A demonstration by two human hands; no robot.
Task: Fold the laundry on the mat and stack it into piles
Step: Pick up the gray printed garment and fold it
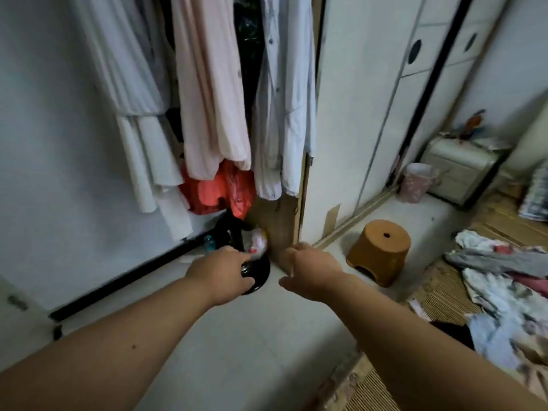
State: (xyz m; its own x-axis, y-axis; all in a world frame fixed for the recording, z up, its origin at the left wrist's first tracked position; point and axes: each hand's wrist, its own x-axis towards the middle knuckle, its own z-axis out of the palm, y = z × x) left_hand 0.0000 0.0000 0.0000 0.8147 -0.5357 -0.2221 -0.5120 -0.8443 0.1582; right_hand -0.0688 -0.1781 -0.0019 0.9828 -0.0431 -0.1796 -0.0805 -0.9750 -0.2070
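Unfolded laundry lies in a loose heap on the woven mat at the right edge: white, grey, pink and patterned pieces. Both arms reach forward, away from it, toward the foot of an open wardrobe. My left hand rests over a glossy black object on the wardrobe floor, its fingers hidden behind the back of the hand. My right hand hovers beside it with loosely curled fingers and holds nothing. The frame is motion-blurred.
White, pink and pale blue clothes hang in the wardrobe above a red bag. A brown plastic stool stands on the tile floor between my hands and the mat. A pink bin and a bedside cabinet stand at the far right.
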